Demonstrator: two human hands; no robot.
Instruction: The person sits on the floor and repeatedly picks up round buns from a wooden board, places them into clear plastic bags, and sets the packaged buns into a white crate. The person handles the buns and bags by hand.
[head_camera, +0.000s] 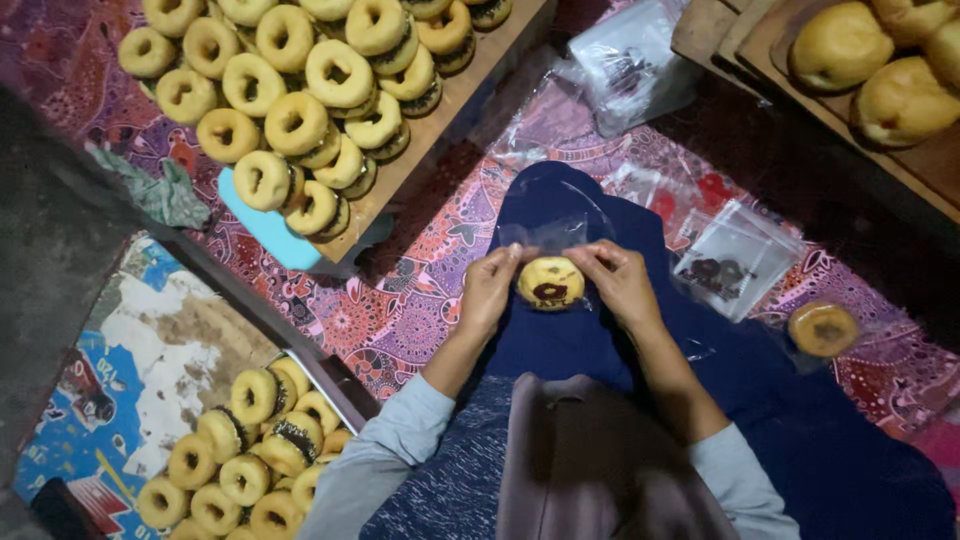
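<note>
Head view, what do the hands hold?

— Both pinch a clear bag (548, 240) with a doughnut (550, 283) in it. The left hand (487, 292) grips the bag's left top edge, thumb and forefinger pressed together on the film. The right hand (620, 283) does the same on the right edge, its other fingers curled.

— Where is the doughnut itself?

— Between the two sets of fingertips, just below them, over a blue lap (570, 345). It is yellow with dark topping in the middle. Whether the fingers touch the doughnut through the film, I cannot tell.

— What lies around?

— Right of the right fingers, near, a stack of bags (735, 258) on a patterned cloth (400, 300); further right, well apart, a bagged doughnut (822, 328). Up and left of the left fingers, a board (440, 120) piled with plain doughnuts (296, 122). Down and left, a tray (330, 385) with more doughnuts (255, 395), some topped dark. Far up right, round buns (905, 98) on a wooden rack.
</note>
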